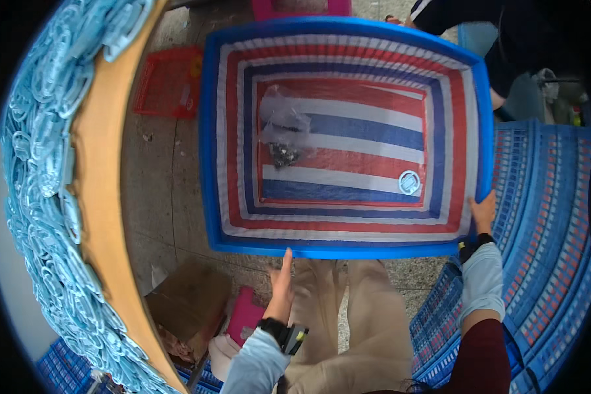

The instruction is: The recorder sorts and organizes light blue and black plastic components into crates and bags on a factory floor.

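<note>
While a blue tub (348, 249) lined with striped sheet fills twelve o'clock over the concrete floor (157, 197), the right hand (484, 211) clasps its rim (four o'clock); the left hand (282, 279) lies flat-open under six o'clock

Single fisheye view from a head-worn camera, looking steeply down.
It sits close above a blue striped-lined crate (348, 134), with the wearer's forearms entering from the lower edge.

A blue crate (345, 250) lined with striped sheeting is held by the left hand (282, 284) and right hand (484, 211). A clear bag (284, 121) and white ring (409, 182) lie inside.
</note>
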The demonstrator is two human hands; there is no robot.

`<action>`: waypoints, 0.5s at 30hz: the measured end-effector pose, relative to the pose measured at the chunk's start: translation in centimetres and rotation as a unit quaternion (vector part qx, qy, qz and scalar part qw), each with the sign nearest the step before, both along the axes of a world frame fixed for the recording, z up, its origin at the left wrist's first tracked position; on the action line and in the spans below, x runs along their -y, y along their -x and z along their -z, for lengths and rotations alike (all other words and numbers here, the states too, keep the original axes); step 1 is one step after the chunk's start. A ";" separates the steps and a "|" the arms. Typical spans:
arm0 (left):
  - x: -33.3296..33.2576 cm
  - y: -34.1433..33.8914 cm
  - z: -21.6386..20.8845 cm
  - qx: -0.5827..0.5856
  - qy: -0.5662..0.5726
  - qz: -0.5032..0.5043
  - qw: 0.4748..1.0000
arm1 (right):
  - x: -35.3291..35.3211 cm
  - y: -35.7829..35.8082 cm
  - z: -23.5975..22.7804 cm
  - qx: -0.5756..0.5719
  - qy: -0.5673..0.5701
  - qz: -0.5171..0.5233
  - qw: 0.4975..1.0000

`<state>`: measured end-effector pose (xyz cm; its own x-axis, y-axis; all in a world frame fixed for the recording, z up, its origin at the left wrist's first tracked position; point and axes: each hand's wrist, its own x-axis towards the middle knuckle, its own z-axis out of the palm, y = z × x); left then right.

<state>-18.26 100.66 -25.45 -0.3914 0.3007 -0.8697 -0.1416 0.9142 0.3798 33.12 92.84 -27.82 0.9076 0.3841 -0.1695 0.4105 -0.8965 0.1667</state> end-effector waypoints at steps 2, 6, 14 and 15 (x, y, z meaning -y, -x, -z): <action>-0.6 -0.1 3.5 0.002 -0.063 -0.003 0.998 | -0.8 -2.0 1.5 -0.036 -0.038 0.013 0.999; 0.5 1.5 6.1 0.026 -0.127 -0.012 0.992 | 0.5 -3.5 3.1 -0.137 -0.202 0.025 0.969; 1.3 1.7 5.1 -0.068 -0.124 -0.052 0.989 | 2.3 -4.3 1.8 -0.194 -0.159 -0.102 0.963; 2.0 4.0 5.2 -0.096 -0.140 -0.034 0.985 | 1.4 -2.5 1.3 -0.224 -0.156 -0.105 0.956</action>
